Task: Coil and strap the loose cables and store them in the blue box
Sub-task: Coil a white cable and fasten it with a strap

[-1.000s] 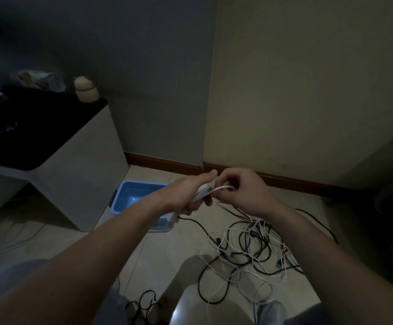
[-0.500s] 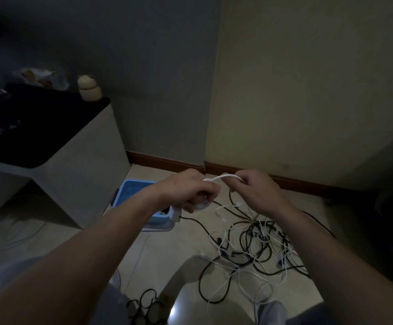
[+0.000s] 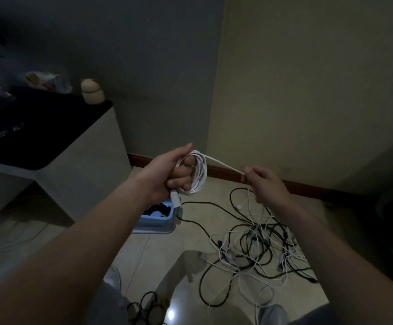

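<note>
Where walls (image 3: pixel 308 90) meet, cables (image 3: pixel 256 247) litter pale tiles (image 3: pixel 158 245).

You view a dim, wide-angle frame: edges bow, glare spots the floor (image 3: pixel 170 315), right hand (image 3: pixel 264 184) motion-blurred

Glossy beige tile floor (image 3: pixel 158 249): blue box (image 3: pixel 155 227) sits by the white cabinet (image 3: pixel 78 174), a messy black-and-white cable tangle (image 3: pixel 261 249) sprawls just right of it, some small black loops (image 3: pixel 144 306) lie nearer the camera.
</note>
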### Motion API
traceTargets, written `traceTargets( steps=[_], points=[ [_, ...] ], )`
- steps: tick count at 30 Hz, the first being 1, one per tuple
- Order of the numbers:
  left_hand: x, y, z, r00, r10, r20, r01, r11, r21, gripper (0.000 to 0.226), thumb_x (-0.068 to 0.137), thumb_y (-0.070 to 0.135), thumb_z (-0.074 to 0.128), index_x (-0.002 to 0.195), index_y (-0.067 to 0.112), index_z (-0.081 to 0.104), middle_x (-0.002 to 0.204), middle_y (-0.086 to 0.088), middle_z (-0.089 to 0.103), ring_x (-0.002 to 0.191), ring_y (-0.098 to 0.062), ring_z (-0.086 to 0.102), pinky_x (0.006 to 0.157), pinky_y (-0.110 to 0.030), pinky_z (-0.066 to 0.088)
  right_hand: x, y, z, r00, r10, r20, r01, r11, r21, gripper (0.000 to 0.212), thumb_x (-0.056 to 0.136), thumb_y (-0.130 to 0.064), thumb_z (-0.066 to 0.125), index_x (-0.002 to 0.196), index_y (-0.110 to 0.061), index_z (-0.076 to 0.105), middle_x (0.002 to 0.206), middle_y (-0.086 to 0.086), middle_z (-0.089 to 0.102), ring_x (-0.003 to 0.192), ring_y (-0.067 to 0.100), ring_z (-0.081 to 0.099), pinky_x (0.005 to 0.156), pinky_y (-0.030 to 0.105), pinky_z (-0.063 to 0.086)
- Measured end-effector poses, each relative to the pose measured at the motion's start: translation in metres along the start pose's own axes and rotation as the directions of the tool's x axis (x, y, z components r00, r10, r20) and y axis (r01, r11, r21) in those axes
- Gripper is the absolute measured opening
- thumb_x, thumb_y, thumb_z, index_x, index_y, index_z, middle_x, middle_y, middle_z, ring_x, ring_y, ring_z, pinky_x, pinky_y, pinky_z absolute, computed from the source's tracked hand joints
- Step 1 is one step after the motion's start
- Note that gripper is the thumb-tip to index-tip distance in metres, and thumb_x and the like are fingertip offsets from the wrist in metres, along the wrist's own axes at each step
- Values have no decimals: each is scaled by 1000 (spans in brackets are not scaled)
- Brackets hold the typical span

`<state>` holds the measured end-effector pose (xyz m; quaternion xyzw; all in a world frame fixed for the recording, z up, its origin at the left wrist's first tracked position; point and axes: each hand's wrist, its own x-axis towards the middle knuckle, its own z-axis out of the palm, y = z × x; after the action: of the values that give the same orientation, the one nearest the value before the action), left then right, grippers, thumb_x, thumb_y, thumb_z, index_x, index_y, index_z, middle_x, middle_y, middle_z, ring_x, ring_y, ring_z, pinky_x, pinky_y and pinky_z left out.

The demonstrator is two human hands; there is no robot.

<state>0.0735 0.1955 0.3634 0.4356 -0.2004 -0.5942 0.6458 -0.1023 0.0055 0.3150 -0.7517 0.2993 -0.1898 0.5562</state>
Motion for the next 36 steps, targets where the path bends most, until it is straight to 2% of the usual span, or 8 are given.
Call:
traceTargets(
  steps=[6, 14, 19, 22, 25, 30, 33, 36],
  points=[
    [0, -5, 8, 999, 42, -12, -44, 976, -214, 32, 97, 41, 48, 74, 19, 53, 43, 9, 28, 35, -6, 29, 56, -22, 46, -12, 3, 22, 981, -42, 191, 122, 894, -431, 39, 101, -37, 51, 70, -18, 64, 57, -12, 51, 52, 1, 46, 54, 22, 38],
    [4, -4, 6, 965, 122, -232, -196, 924, -330, 26, 104, 29, 45, 85, 13, 53, 71, -1, 63, 57, -13, 57, 67, -26, 51, -34, -16, 44, 942, -2, 335, 91, 964, -250, 14, 105, -23, 44, 97, -25, 55, 60, -4, 62, 45, 14, 46, 44, 27, 42],
    [6, -3, 8, 932, 127, -340, -240, 918, -316, 19, 106, 30, 42, 94, 15, 49, 100, -12, 75, 91, -25, 75, 83, -37, 54, -43, -28, 46, 911, 6, 412, 51, 990, -128, 25, 101, -19, 55, 122, -31, 63, 65, 0, 65, 53, 18, 52, 48, 28, 43],
    [7, -2, 9, 914, 142, -380, -257, 927, -273, 26, 108, 29, 36, 130, 16, 42, 115, -18, 72, 103, -28, 72, 87, -38, 51, -46, -33, 48, 893, 29, 449, 16, 995, -96, 32, 98, -18, 61, 128, -29, 64, 69, -1, 66, 56, 13, 54, 52, 25, 46],
    [10, -3, 10, 879, 167, -447, -271, 946, -178, 51, 109, 26, 32, 152, 2, 19, 120, -23, 69, 102, -27, 72, 81, -35, 53, -46, -36, 51, 922, 25, 386, -13, 999, -35, 18, 95, -9, 63, 110, -12, 72, 73, 1, 67, 62, 11, 59, 58, 28, 50],
    [11, -4, 7, 844, 222, -488, -198, 975, 101, 44, 110, 27, 30, 126, -8, 52, 107, -15, 75, 97, -19, 74, 85, -29, 50, -47, -39, 49, 913, -5, 407, -69, 983, 168, 19, 94, -12, 64, 108, -20, 75, 69, 1, 60, 64, 16, 57, 62, 30, 51],
    [9, -11, 6, 814, 392, -428, -108, 826, 552, 48, 110, 26, 29, 108, -2, 67, 91, -4, 78, 86, -10, 74, 86, -31, 46, -47, -39, 45, 891, -11, 453, -64, 987, 150, 30, 88, -22, 65, 113, -36, 75, 69, -2, 59, 60, 16, 50, 52, 26, 44],
    [10, -23, 8, 848, 406, -339, -31, 678, 734, 33, 110, 25, 33, 96, 12, 60, 92, -7, 76, 92, -20, 72, 93, -43, 50, -45, -38, 47, 912, -53, 407, -15, 987, 162, 28, 94, -10, 64, 114, -27, 75, 68, -7, 61, 58, 10, 48, 49, 24, 40]
  ],
)
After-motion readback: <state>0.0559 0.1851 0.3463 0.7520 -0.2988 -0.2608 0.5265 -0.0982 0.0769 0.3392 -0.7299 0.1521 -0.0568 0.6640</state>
